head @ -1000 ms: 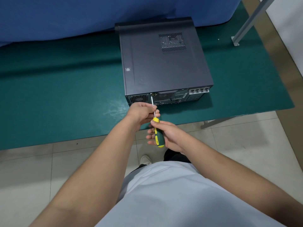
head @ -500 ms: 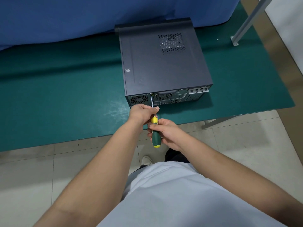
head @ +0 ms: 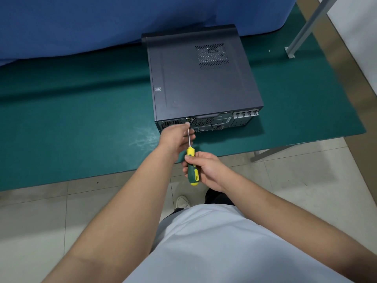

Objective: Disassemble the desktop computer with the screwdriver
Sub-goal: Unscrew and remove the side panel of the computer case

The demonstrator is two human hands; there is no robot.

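A dark grey desktop computer [head: 202, 78] lies flat on the green table mat [head: 71, 127], its rear panel facing me. My right hand [head: 206, 168] grips the green and yellow handle of a screwdriver [head: 191, 166]. The metal shaft points up at the top edge of the rear panel. My left hand [head: 175, 137] pinches the shaft close to its tip, right against the panel. The tip and the screw are hidden behind my left fingers.
Blue cloth [head: 102, 21] hangs behind the computer. A metal frame leg [head: 306, 27] slants down at the right onto the mat. The mat's front edge runs just below my hands, with tiled floor [head: 40, 231] beneath.
The screwdriver handle has turned in my right hand, and my left hand has shifted slightly up the shaft toward the rear panel. The computer has not moved.
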